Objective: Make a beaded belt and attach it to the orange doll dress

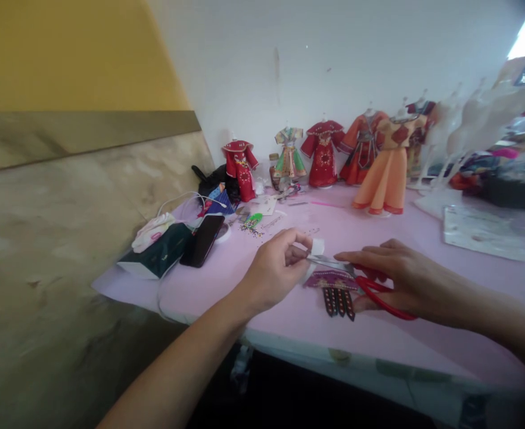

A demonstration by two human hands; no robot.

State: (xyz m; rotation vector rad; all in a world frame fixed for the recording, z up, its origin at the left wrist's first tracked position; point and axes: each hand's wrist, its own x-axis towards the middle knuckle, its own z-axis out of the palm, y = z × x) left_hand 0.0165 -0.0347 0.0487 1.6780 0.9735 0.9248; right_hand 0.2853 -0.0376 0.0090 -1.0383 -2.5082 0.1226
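Note:
My left hand pinches a small white strip that looks like paper or tape. Red-handled scissors are in my right hand, their blades pointing left and reaching the strip beside my left fingertips. Whether the blades have cut into it I cannot tell. Below the scissors a purple patterned piece of doll clothing lies on the pink tabletop, with several dark studded strips hanging toward the front edge. My right fingers partly cover its right end.
Small dress forms in red, green and orange outfits line the back, with bare white forms to their right. A phone leans on a dark green box at left. Loose beads lie mid-table; a plastic packet lies right.

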